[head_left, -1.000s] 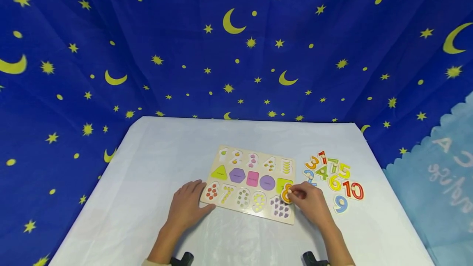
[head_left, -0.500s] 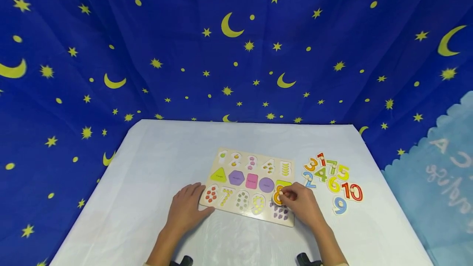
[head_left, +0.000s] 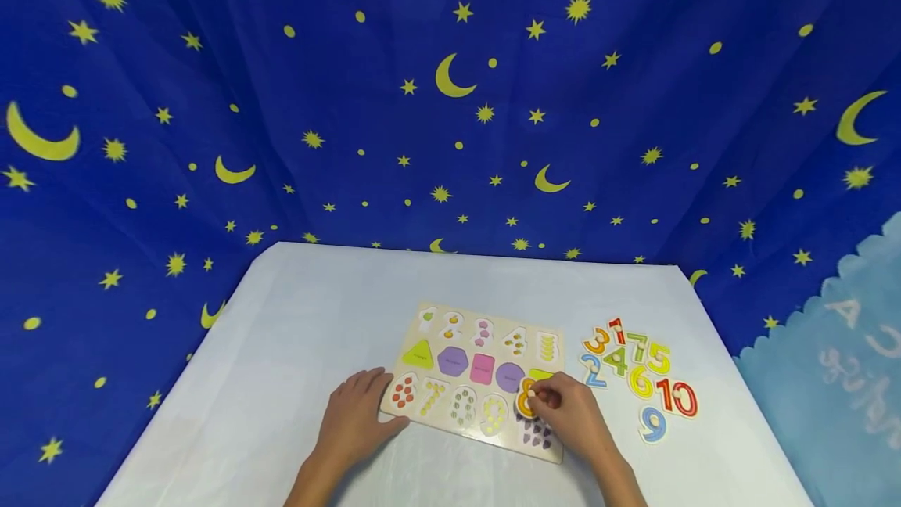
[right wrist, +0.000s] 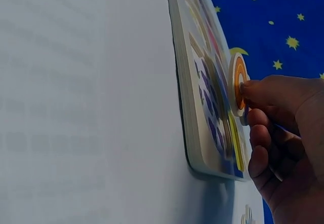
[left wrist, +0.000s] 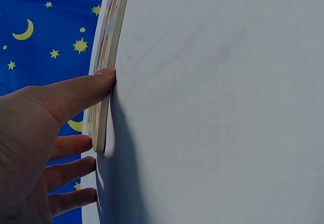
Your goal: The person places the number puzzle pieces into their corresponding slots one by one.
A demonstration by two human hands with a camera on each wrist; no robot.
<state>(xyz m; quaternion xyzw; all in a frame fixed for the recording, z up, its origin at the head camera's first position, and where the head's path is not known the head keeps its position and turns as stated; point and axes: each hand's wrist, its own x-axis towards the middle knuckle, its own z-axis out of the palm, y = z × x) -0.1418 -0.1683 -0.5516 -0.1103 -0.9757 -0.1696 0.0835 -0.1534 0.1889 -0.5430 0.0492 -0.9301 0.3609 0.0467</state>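
A wooden number puzzle board (head_left: pixel 443 418) lies on the table, with fruit-pattern number recesses and a middle row of coloured shapes. At its left end my left hand (head_left: pixel 355 421) rests with fingers extended. In the left wrist view the thumb (left wrist: pixel 83 93) presses the board's near edge. My right hand (head_left: pixel 572 417) pinches the small knob of an orange number 8 puzzle piece (head_left: pixel 524 402) between thumb and fingers. The piece overlaps the green shape and the grape-pattern recess; the right wrist view shows the 8 (right wrist: pixel 238 74) tilted above the board (right wrist: pixel 187 127).
Right of the board lies a loose cluster of number pieces, among them a red 10 (head_left: pixel 677 397), a blue 9 (head_left: pixel 653 425), a yellow 6 (head_left: pixel 640 382) and a blue 2 (head_left: pixel 593 370). A blue star-and-moon curtain (head_left: pixel 394 116) hangs behind the white table (head_left: pixel 317 296).
My right hand has carried the number 8 piece leftward over the board from its right end. The left hand stays at the board's left end. The head view has tilted up.
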